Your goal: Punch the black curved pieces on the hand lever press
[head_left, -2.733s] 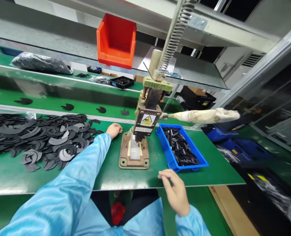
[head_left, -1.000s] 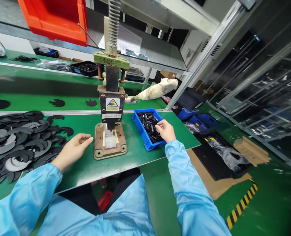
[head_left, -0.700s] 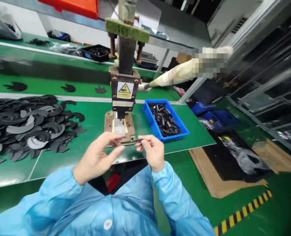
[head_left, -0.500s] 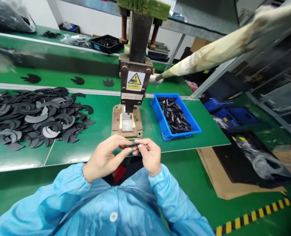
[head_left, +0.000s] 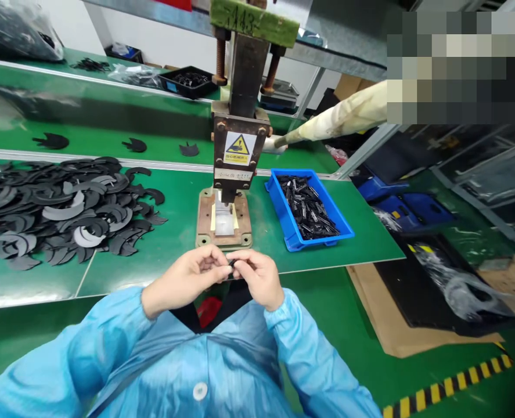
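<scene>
A small black part [head_left: 231, 263] is pinched between my two hands at the table's front edge, mostly covered by fingers. My left hand [head_left: 191, 274] grips it from the left with thumb and forefinger. From the other side, my right hand [head_left: 258, 276] closes its thumb and fingers on the same piece. Just beyond my fingertips stands a hand press [head_left: 235, 148] with a yellow warning label. Its brown base [head_left: 205, 220] carries a small metal fixture [head_left: 224, 220]. Right of the press, a blue bin [head_left: 290, 237] holds many slim black parts [head_left: 307, 206].
Curved black and grey flat pieces [head_left: 74, 206] lie heaped at the left. Several dark pieces [head_left: 188, 150] sit on the green ledge behind. The press's wrapped lever [head_left: 339, 119] slants up rightward. A black tray [head_left: 190, 81] stands on the back shelf.
Both hands have drawn slightly closer together, and the black part has turned between the fingers so less of it shows. The view has shifted a little.
</scene>
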`<state>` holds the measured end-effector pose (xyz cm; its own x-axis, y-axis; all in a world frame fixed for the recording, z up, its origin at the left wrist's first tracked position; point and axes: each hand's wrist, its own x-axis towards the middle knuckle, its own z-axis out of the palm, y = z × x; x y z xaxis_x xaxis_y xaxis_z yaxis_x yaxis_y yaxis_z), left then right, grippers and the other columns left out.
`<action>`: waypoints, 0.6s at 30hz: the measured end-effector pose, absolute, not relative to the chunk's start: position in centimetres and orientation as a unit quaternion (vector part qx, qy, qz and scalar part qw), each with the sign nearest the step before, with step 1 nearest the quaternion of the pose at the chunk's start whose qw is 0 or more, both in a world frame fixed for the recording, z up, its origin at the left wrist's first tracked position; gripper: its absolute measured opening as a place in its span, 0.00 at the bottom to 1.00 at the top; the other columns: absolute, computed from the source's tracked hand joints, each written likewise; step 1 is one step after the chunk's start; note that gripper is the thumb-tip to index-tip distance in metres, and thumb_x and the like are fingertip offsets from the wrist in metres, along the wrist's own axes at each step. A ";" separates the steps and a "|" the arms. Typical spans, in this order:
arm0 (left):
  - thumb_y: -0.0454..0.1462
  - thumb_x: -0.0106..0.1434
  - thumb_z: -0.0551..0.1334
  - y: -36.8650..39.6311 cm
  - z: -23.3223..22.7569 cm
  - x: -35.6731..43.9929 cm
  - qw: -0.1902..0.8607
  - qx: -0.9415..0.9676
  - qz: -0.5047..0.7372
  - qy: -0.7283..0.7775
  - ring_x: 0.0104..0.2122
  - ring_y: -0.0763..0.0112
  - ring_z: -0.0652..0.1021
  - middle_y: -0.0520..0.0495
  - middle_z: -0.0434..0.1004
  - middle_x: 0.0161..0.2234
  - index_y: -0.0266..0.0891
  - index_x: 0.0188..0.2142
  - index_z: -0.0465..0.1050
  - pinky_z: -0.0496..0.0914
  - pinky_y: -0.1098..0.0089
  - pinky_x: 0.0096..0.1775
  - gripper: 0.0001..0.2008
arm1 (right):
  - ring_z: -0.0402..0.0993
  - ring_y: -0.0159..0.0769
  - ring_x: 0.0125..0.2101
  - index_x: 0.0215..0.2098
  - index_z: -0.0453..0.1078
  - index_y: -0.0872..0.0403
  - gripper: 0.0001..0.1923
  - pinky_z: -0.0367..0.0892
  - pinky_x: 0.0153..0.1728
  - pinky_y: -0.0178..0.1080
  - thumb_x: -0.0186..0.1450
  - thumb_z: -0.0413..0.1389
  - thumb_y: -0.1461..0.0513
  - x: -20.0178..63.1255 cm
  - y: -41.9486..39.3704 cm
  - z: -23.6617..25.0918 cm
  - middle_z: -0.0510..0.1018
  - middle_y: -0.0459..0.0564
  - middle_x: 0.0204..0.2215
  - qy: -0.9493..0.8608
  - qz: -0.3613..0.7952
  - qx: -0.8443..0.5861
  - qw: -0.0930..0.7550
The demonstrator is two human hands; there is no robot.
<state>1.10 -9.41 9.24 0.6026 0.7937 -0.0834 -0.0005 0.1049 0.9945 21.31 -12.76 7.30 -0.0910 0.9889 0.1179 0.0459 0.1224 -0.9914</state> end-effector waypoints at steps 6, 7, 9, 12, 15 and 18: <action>0.47 0.61 0.75 -5.1 7.6 0.5 0.660 0.579 0.343 0.335 0.31 0.72 0.78 0.52 0.76 0.32 0.43 0.45 0.73 0.74 0.70 0.35 0.19 | 0.77 0.30 0.32 0.56 0.79 0.48 0.16 0.74 0.41 0.37 0.72 0.58 0.55 24.2 -10.8 11.0 0.82 0.44 0.31 -0.674 0.376 -0.466 0.433; 0.47 0.61 0.75 -3.8 7.3 0.5 0.628 0.578 0.382 0.353 0.32 0.71 0.79 0.52 0.77 0.33 0.42 0.48 0.73 0.76 0.68 0.37 0.21 | 0.77 0.30 0.33 0.56 0.78 0.48 0.16 0.75 0.42 0.38 0.73 0.58 0.55 25.1 -10.2 12.1 0.82 0.45 0.32 -0.677 0.337 -0.475 0.451; 0.50 0.62 0.73 -1.0 6.4 0.4 0.564 0.576 0.440 0.397 0.33 0.68 0.81 0.50 0.78 0.34 0.40 0.48 0.74 0.77 0.65 0.41 0.22 | 0.77 0.30 0.36 0.56 0.77 0.48 0.15 0.75 0.44 0.38 0.72 0.59 0.55 26.8 -8.7 14.8 0.81 0.45 0.36 -0.660 0.249 -0.482 0.520; 0.51 0.64 0.69 2.8 5.3 0.7 0.470 0.616 0.447 0.447 0.36 0.63 0.83 0.44 0.83 0.37 0.39 0.43 0.76 0.78 0.61 0.44 0.18 | 0.77 0.31 0.39 0.55 0.75 0.48 0.16 0.76 0.46 0.40 0.72 0.59 0.53 28.7 -6.3 20.4 0.78 0.46 0.40 -0.630 0.087 -0.429 0.641; 0.49 0.67 0.65 4.7 4.9 1.3 0.352 0.719 0.383 0.460 0.40 0.60 0.83 0.43 0.86 0.42 0.41 0.43 0.81 0.76 0.61 0.48 0.15 | 0.78 0.36 0.52 0.59 0.71 0.47 0.23 0.77 0.53 0.42 0.73 0.56 0.45 28.7 -4.9 26.3 0.76 0.50 0.52 -0.642 0.000 -0.332 0.691; 0.46 0.70 0.62 5.0 5.0 1.7 0.256 0.796 0.344 0.427 0.46 0.56 0.83 0.43 0.87 0.46 0.42 0.44 0.83 0.74 0.59 0.53 0.14 | 0.75 0.42 0.61 0.62 0.68 0.45 0.30 0.76 0.59 0.43 0.72 0.50 0.38 27.4 -4.9 30.0 0.75 0.51 0.56 -0.698 0.023 -0.289 0.655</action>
